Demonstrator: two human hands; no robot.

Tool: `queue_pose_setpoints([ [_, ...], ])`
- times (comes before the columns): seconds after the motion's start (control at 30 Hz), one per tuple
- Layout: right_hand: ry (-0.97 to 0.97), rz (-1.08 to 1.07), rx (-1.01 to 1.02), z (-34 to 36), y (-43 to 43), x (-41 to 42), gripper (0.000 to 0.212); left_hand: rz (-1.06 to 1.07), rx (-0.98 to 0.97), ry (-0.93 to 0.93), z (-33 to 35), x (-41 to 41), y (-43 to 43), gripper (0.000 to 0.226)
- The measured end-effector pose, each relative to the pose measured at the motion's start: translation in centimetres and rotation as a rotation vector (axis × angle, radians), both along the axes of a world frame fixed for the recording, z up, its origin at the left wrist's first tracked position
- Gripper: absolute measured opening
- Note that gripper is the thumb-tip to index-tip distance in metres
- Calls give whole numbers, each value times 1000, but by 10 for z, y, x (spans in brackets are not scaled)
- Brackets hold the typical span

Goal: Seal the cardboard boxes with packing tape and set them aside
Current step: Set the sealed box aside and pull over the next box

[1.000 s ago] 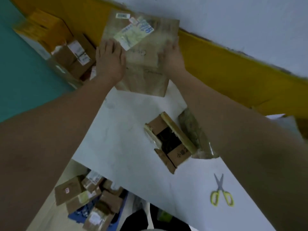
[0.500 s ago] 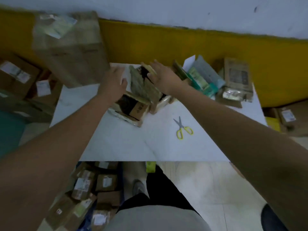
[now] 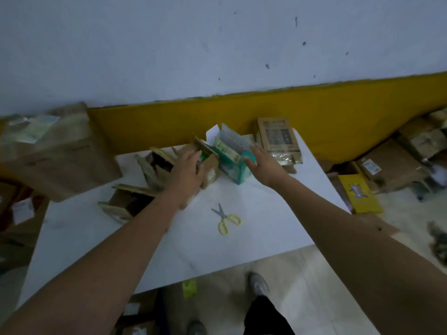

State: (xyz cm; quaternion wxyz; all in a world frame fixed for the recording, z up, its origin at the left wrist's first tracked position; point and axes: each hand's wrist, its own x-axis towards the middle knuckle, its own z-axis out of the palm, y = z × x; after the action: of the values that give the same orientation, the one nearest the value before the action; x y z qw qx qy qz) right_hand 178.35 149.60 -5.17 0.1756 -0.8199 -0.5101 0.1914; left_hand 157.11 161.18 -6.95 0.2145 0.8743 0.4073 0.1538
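Cardboard box now released at left; both empty, open hands reach the next unsealed carton on the desk.

Yellow-handled scissors, teal carton

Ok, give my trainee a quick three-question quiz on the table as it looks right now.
1. True or false: the scissors are in the right hand.
2. What colour are the scissors' handles?
3. The left hand is at: A) an open brown box, B) the scissors, C) the yellow box on the floor.

Key: 1 false, they lie on the white table; 2 yellow; 3 A.
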Motion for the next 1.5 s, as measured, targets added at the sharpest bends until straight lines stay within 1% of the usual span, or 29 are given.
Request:
queue_pose_setpoints([
  [0.13,15,-88,-15,-23,-19,57,61,-60,-10,53,-11,62,-17,44],
  [0.23,26,-123,-23,-39,-25,96,61,-46,19,69,-19,111,-25,42],
  [0.27,17,-118,-39,-45,-26,110,63,-42,24,105,-21,127,-30,39],
  [0.3,2,-108,-58,-52,-26,126,65,-43,-4,122,-23,143,-34,37],
  [0.37,19,-128,-96,-68,-24,161,68,-64,-110,91,-35,176,-42,38],
  [0.43,102,-202,-105,-86,-22,193,64,-60,-177,64,-49,207,-43,40],
  [0.5,183,-287,-79,-101,-22,221,57,-56,-216,78,-61,232,-45,42],
  [0.53,213,-324,-77,-109,-23,232,57,-51,-237,92,-66,244,-47,43],
  [0.6,278,-387,-119,-128,-21,255,65,-45,-271,109,-78,262,-50,44],
  [0.67,371,-459,-146,-145,-15,277,65,-34,-294,120,-91,276,-50,45],
  [0.73,492,-531,-167,-158,-6,294,58,-28,-324,135,-104,285,-49,46],
  [0.87,781,-696,-129,-173,14,308,48,-45,-341,168,-117,295,-47,46],
  [0.9,839,-731,-123,-178,18,310,41,-47,-333,167,-118,296,-45,46],
  [0.93,912,-763,-117,-180,22,310,29,-49,-323,169,-117,298,-43,46],
  [0.97,998,-790,-102,-179,24,309,18,-52,-311,173,-116,300,-41,46],
  [1.0,1061,-822,-90,-179,26,308,13,-55,-297,176,-113,302,-38,46],
  [1.07,1160,-863,-70,-174,29,306,17,-61,-251,161,-106,303,-34,47],
  [1.13,1228,-831,-51,-160,30,303,22,-72,-164,163,-97,305,-30,48],
  [1.23,1281,-741,-8,-123,25,295,25,-133,60,228,-78,309,-28,56],
  [1.33,1316,-705,43,-70,15,279,20,-216,179,283,-57,313,-29,73],
  [1.4,1306,-685,30,-38,5,269,15,-229,243,312,-43,313,-32,82],
  [1.43,1299,-665,7,-22,-2,265,13,-226,270,304,-35,311,-35,78],
  [1.5,1314,-619,-53,6,-18,258,11,-238,285,249,-18,306,-43,60],
])
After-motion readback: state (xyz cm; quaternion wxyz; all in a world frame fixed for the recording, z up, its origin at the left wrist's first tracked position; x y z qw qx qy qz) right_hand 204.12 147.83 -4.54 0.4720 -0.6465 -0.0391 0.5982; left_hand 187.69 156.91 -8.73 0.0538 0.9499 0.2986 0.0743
